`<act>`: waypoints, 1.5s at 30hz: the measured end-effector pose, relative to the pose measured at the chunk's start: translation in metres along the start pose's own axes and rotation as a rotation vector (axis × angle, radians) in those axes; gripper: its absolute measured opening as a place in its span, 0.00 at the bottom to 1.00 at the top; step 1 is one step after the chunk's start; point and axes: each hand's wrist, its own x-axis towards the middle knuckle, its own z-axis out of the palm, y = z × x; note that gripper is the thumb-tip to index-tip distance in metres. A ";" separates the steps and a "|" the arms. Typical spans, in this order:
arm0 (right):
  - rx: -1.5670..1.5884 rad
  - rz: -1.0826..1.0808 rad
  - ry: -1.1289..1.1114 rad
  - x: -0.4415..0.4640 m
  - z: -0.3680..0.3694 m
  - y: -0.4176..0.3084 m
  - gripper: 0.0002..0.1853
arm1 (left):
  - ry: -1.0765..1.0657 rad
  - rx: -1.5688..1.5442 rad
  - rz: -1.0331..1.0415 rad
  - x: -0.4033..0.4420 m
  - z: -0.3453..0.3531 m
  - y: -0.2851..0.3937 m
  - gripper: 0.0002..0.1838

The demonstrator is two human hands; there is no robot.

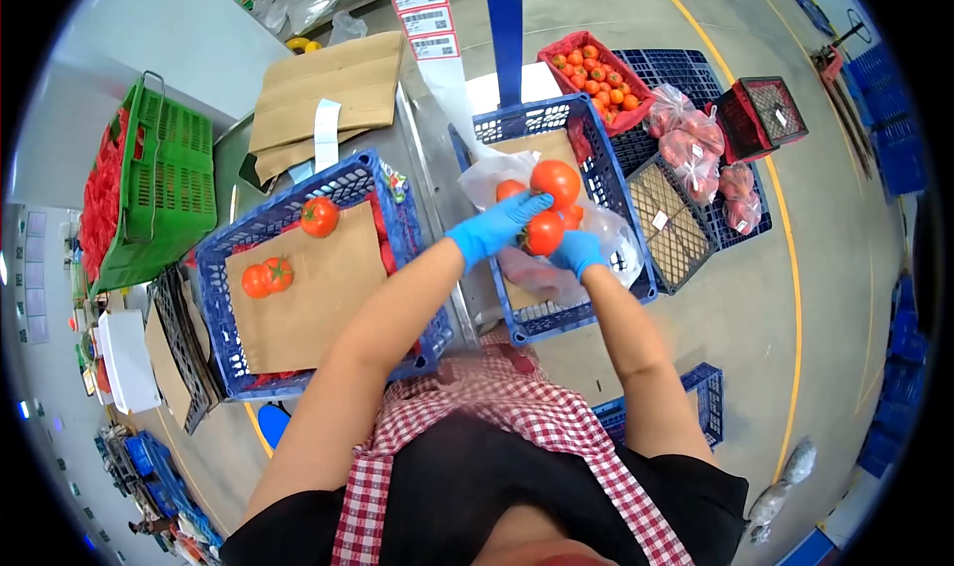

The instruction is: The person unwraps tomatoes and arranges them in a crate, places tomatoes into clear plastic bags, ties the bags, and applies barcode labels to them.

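My left hand, in a blue glove, has its fingers against a cluster of red tomatoes and grips them. Just right of the cluster is my right hand, also gloved; its fingertips are hidden by the tomatoes and plastic. Beneath both hands a clear plastic bag lies spread in a blue crate lined with cardboard. To the left, another blue crate holds a cardboard sheet with a single tomato and a pair of tomatoes on it.
A strip of printed labels hangs beside a blue post. Flattened cardboard lies behind the left crate, near a green crate. At the right, a red-lined crate of tomatoes and bagged tomatoes sit by a dark pallet.
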 end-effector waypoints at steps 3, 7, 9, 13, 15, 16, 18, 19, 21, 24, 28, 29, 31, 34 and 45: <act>-0.033 0.040 0.005 0.001 0.015 0.016 0.20 | 0.052 -0.119 -0.191 0.023 0.014 -0.018 0.34; 0.460 0.114 0.408 -0.020 -0.022 0.017 0.29 | 0.212 -0.159 -0.652 0.045 -0.005 -0.075 0.45; 0.873 0.061 0.567 -0.036 -0.051 0.012 0.34 | 0.240 -0.077 -0.778 0.035 -0.002 -0.073 0.48; 0.704 -0.066 0.764 -0.040 -0.041 0.001 0.41 | 0.371 -0.369 -0.780 0.050 -0.014 -0.091 0.45; 0.711 0.008 0.720 -0.040 -0.032 0.005 0.41 | 0.383 -0.571 -0.722 0.062 -0.028 -0.112 0.43; 0.712 0.041 0.696 -0.038 -0.025 0.008 0.40 | 0.398 -0.583 -0.677 0.065 -0.029 -0.114 0.42; 0.609 0.087 0.617 -0.038 -0.017 0.018 0.39 | 0.467 -0.246 -0.522 0.066 -0.033 -0.116 0.43; 0.586 0.110 0.562 -0.040 -0.016 0.021 0.38 | 0.452 -0.193 -0.511 0.067 -0.037 -0.119 0.40; 0.500 0.101 0.602 -0.043 -0.008 0.023 0.36 | 0.424 -0.088 -0.487 0.067 -0.044 -0.125 0.34; 0.483 0.164 0.357 -0.053 -0.022 0.016 0.34 | 0.279 0.282 -0.344 0.058 -0.055 -0.134 0.23; 0.374 0.004 0.320 -0.056 -0.014 0.009 0.24 | 0.289 1.225 -0.201 0.044 -0.040 -0.092 0.18; 0.366 -0.015 0.302 -0.056 -0.013 0.006 0.24 | 0.283 1.287 -0.190 0.043 -0.032 -0.080 0.18; 0.348 -0.048 0.260 -0.059 -0.013 0.000 0.23 | 0.315 1.217 -0.071 0.020 0.004 -0.024 0.17; 0.376 -0.120 0.367 -0.064 -0.012 -0.008 0.18 | 0.413 1.182 0.130 0.020 0.015 -0.002 0.16; 0.294 -0.198 0.348 -0.068 -0.019 -0.022 0.17 | 0.874 1.019 0.322 0.042 -0.078 0.015 0.23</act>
